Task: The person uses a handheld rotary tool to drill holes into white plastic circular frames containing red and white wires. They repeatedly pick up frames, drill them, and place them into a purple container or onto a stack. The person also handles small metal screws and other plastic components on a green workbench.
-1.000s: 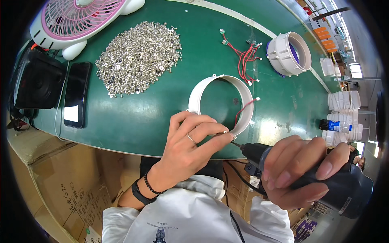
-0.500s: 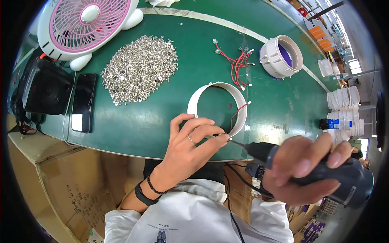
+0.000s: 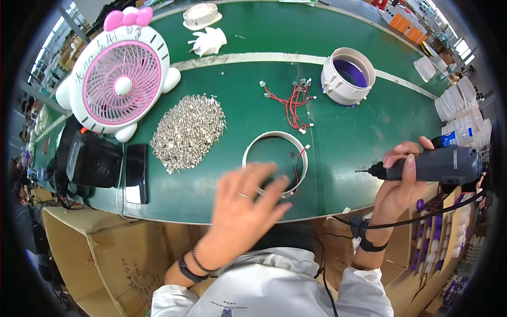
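Observation:
A white plastic ring (image 3: pixel 273 134) rests on the green table in front of me, with a short red wire (image 3: pixel 297 171) along its right side and a small metal piece at its near edge. My left hand (image 3: pixel 245 203), smeared by motion, hovers at the ring's near left side with fingers apart and nothing visible in them. Off to the right, my right hand (image 3: pixel 404 177) is wrapped round a dark electric screwdriver (image 3: pixel 449 165). Its thin bit points left, well apart from the ring.
A heap of small screws (image 3: pixel 190 132) lies left of the ring. Beyond are red wires (image 3: pixel 291 108), a white housing with purple inside (image 3: pixel 338 90) and a white fan blade (image 3: pixel 210 42). A pink-and-white fan (image 3: pixel 124 84), black device (image 3: pixel 95 158) and phone (image 3: pixel 136 174) stand left.
My right hand has drawn the screwdriver away from the ring, up and right. My left hand has loosened from the ring's near edge. The view has shifted too.

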{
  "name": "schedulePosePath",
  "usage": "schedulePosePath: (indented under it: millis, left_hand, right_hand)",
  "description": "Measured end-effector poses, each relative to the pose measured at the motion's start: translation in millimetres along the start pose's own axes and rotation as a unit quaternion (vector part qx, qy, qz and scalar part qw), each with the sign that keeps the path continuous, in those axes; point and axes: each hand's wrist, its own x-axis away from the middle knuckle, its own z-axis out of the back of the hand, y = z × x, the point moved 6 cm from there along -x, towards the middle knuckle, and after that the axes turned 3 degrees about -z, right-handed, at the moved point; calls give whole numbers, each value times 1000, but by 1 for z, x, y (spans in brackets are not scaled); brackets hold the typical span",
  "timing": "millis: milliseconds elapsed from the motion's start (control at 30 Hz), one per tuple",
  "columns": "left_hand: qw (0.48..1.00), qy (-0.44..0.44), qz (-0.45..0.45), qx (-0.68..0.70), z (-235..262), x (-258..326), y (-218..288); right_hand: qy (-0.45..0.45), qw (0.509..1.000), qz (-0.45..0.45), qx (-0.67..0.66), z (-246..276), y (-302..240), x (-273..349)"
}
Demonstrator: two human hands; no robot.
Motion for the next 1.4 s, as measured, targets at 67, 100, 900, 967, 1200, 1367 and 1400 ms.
schedulePosePath:
  millis: [67,100,900,967,1200,1367,1400]
  left_hand:
    - [999,13,-41,-12,-27,7,8]
    - [998,22,-50,-19,-30,9,8]
    - [986,-12,-84,146,56,-26,28]
    - [988,-4,-63,141,74,-54,20]
    - [943,-18,103,317,8,-150,-66]
    - [991,-131,-4,20,5,-134,-62]
    - [986,-125,-99,-51,16,-127,-47]
  right_hand:
    - [-4,1000,14,-8,5,-4,1]
    - [2,1000,15,-13,8,-5,1]
    - [53,997,39,30,68,11,-26]
    - [63,997,31,33,70,13,-27]
    - [20,999,25,23,67,15,-25]
    - [9,999,3,36,81,25,-14]
    - [11,999,-16,37,88,31,-11]
